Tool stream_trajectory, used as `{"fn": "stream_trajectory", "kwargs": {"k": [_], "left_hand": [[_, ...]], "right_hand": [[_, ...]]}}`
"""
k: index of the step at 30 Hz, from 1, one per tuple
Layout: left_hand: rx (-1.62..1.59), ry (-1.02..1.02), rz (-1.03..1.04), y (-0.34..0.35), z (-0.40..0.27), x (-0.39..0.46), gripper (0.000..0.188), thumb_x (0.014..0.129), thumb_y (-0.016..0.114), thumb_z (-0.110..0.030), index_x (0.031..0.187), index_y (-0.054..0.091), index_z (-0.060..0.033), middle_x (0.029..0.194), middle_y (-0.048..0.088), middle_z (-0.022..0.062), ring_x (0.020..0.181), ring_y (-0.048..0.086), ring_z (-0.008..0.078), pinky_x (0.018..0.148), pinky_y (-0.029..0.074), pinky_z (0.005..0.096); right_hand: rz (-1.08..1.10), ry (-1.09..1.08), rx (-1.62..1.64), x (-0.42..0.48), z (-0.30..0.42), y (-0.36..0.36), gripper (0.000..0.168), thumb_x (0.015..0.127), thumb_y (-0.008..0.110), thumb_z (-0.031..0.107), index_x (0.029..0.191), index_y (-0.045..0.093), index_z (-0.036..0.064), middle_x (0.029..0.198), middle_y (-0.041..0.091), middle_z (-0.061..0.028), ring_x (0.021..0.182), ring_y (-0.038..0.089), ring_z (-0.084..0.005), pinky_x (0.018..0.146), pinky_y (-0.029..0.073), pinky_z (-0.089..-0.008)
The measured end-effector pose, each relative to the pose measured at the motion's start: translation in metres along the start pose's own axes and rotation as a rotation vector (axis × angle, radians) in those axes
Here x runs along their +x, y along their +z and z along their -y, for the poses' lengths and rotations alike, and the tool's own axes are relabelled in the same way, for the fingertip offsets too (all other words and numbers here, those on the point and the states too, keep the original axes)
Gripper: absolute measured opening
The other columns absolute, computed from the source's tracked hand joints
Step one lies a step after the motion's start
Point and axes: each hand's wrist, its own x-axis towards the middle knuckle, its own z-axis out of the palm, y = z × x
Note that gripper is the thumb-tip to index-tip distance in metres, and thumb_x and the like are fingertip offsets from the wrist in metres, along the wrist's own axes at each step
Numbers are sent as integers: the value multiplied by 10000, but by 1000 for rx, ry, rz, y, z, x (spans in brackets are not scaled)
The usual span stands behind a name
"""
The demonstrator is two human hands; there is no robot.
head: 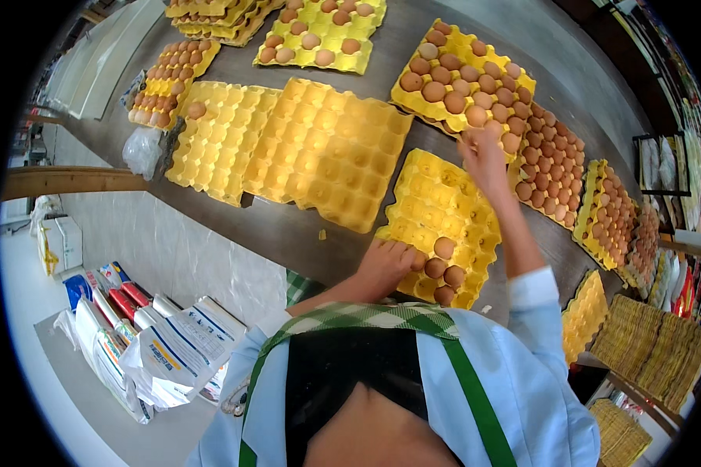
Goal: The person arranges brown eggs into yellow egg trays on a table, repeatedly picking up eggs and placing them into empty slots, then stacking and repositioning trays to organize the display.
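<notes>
In front of me lies a yellow egg tray [431,201] with several brown eggs [444,247] in its near part. My left hand [390,262] rests on its left edge, fingers against a brown egg [419,260]; whether they grip it is unclear. My right hand [483,153] reaches over the near edge of a fuller egg tray [398,87], its fingers at the brown eggs [476,115] there; its fingertips are partly hidden, so a hold on an egg cannot be made out. Left of these lie an upside-down-looking bare tray [333,152] and a tray [210,146] with one egg [196,110].
More egg-filled trays stand along the right [552,160] and far side of the dark table. Stacked trays [653,347] stand at the lower right. A clear plastic bag [142,153] lies at the left table edge, and packaged goods [122,315] sit at the lower left.
</notes>
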Motion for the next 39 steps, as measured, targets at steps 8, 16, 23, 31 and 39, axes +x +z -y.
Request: {"fn": "stream_trajectory", "kwargs": {"k": [8, 16, 23, 31, 39], "left_hand": [[171, 237, -3, 31, -4, 13, 153, 724, 600, -218, 848, 564, -136, 789, 543, 26, 744, 561, 205, 576, 406, 366], [196, 307, 20, 29, 0, 17, 118, 710, 593, -190, 782, 545, -110, 736, 542, 32, 618, 573, 193, 502, 431, 351], [-75, 92, 282, 7, -4, 24, 213, 721, 662, -188, 853, 532, -84, 818, 574, 89, 724, 609, 289, 599, 475, 398], [-395, -274, 77, -26, 13, 66, 378, 791, 726, -222, 1082, 571, -37, 990, 577, 150, 899, 591, 299, 763, 487, 369], [-285, -213, -337, -81, 95, 274, 324, 775, 733, -163, 975, 528, -12, 933, 569, 158, 843, 575, 323, 734, 483, 390]], "right_hand": [[184, -104, -47, -204, 18, 15, 471, 661, 619, -38, 1121, 608, 58, 1205, 571, -144, 1141, 480, -407, 971, 416, -468], [165, -135, -22, -194, 21, 12, 296, 683, 601, -13, 970, 600, 60, 1061, 559, -123, 1062, 495, -377, 919, 440, -435], [179, -47, 71, -187, 8, 17, 137, 771, 665, 102, 887, 609, 57, 945, 550, -139, 917, 524, -354, 797, 450, -412], [195, -45, -40, -192, 5, 34, 105, 803, 608, 141, 869, 597, 60, 921, 553, -141, 889, 532, -345, 753, 463, -422], [206, 90, 176, -182, 9, 21, 173, 729, 669, 206, 806, 609, 63, 917, 592, -124, 804, 591, -336, 648, 494, -443]]}}
